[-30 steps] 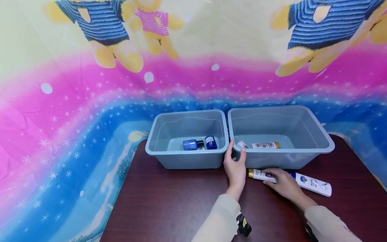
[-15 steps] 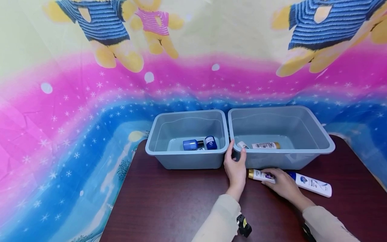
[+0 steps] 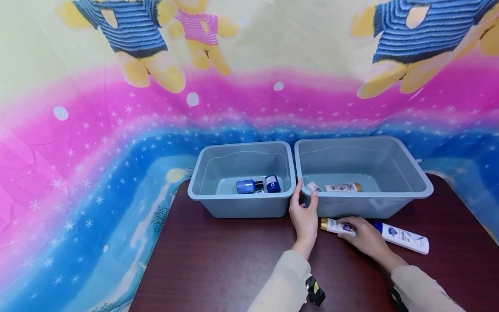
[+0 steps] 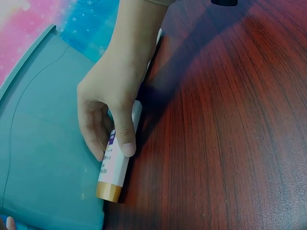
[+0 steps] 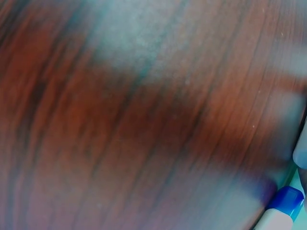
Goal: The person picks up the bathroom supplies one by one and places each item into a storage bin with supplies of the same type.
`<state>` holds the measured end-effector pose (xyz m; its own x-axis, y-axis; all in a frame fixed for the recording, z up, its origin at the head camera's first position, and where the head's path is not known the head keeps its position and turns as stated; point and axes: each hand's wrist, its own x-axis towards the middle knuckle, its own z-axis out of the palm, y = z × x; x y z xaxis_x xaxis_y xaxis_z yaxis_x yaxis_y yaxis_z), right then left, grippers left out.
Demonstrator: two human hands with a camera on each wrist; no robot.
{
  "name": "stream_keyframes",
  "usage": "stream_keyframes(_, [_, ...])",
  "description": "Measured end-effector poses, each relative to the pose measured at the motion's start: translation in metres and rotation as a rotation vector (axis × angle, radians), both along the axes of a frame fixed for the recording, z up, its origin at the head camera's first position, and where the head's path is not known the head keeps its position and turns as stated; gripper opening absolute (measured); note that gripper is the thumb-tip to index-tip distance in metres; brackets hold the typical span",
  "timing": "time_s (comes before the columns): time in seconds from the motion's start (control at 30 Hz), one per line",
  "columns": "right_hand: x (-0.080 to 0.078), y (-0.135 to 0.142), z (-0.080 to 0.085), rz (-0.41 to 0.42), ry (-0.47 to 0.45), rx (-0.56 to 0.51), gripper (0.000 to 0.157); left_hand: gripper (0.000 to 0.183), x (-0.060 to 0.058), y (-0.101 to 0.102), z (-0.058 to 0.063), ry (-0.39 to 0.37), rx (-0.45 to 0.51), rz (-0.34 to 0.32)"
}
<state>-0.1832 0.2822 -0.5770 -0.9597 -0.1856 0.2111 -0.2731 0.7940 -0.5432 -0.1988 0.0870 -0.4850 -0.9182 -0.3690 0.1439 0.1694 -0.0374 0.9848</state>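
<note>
Right hand [image 3: 365,236] around gold-capped bottle [image 3: 334,225] (left hand [image 3: 305,220] nearby).

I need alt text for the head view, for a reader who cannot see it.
A person's right hand grips a white gold-capped bottle beside a white blue-capped bottle on a dark table. The left hand touches the right gray bin; this and the left bin hold containers.

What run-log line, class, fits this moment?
right hand: grips gold-capped bottle; left hand: touches corner of right bin; blue-capped bottle: on table
</note>
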Motion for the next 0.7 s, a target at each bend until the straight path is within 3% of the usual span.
stream_keyframes(0.7, [0.0037,-0.0026,0.0040,0.042,0.073,-0.010,0.036,0.046,0.0002,0.0006,0.0017,0.001,0.006,0.011])
